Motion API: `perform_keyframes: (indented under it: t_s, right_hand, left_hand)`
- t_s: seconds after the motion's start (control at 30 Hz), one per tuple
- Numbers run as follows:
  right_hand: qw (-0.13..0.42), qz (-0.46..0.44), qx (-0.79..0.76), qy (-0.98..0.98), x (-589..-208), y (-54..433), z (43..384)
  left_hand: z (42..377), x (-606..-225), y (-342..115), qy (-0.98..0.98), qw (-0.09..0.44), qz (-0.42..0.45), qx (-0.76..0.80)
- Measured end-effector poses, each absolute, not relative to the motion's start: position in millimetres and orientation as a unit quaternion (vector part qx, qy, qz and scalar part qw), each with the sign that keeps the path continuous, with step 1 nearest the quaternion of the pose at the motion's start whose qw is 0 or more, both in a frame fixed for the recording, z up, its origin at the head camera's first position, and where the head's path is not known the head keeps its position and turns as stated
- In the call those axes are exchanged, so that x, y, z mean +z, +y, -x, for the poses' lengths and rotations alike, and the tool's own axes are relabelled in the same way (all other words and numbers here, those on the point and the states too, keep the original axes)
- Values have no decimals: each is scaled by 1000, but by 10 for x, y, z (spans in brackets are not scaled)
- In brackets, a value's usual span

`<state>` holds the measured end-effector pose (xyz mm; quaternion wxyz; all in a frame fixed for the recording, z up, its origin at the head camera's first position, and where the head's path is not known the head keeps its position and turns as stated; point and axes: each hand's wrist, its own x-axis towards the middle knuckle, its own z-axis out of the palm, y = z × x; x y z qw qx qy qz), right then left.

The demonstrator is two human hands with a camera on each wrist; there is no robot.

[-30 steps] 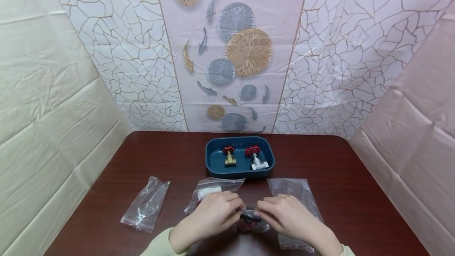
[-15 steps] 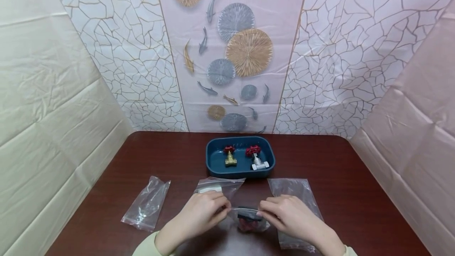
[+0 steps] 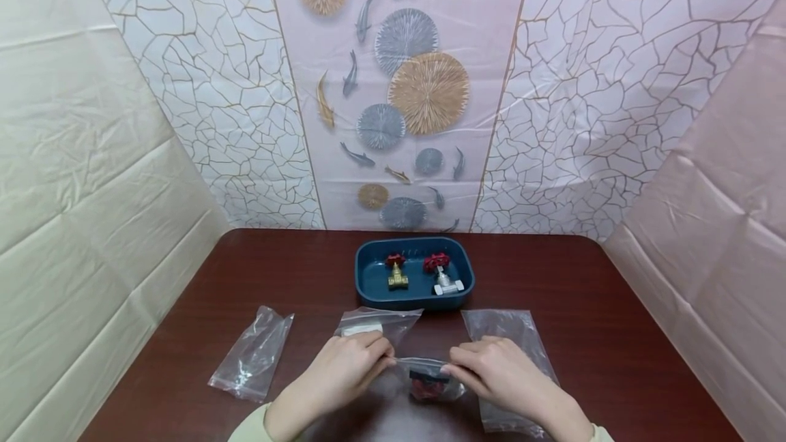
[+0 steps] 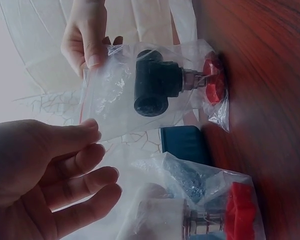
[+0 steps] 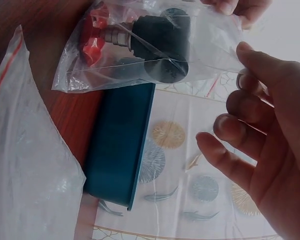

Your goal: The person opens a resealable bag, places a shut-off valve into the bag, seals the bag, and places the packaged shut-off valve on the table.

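Note:
Between my hands a clear zip-lock bag (image 4: 115,95) hangs upright, its top edge pulled taut. Inside lies a black valve (image 4: 157,82) with a red handwheel (image 4: 214,80) at the bottom, close over the table. My left hand (image 3: 353,370) pinches one top corner of the bag between thumb and forefinger; the other fingers are loosely bent. At the opposite corner my right hand (image 3: 500,374) pinches the same edge. Behind my left hand lies another bag (image 3: 393,319) holding a white valve (image 4: 162,217) with a red handwheel (image 4: 240,212).
A blue tray (image 3: 362,292) stands at the back, holding a brass valve (image 3: 397,278) and a silver valve (image 3: 447,282), both with red handwheels. One flat plastic bag (image 3: 254,353) lies at the left; a second flat bag (image 3: 510,333) lies under and behind my right hand.
My left hand has moved left, away from my right, stretching the bag's top edge between them. The black valve in the bag now shows more. My right hand has barely moved.

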<state>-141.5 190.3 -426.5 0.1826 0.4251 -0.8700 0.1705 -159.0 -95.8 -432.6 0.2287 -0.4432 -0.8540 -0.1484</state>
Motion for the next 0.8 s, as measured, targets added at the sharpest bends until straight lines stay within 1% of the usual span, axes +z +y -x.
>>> perform_keyframes:
  t_s: [0.2,0.4,0.63,0.8]
  right_hand:
    - [203,-423,166,-867,-4276,1910,1420]
    - [209,-418,169,-868,-4281,1904,1422]
    - [194,-412,174,-873,-4289,1899,1420]
    - [178,-401,181,-881,-4294,1914,1429]
  left_hand:
    - [1599,-4337,-975,-858,229,440,-137]
    - [1604,-4350,-991,-862,224,434,-137]
    - [1613,-4364,-1012,-863,210,434,-152]
    - [1638,-4375,-1008,-857,223,438,-155]
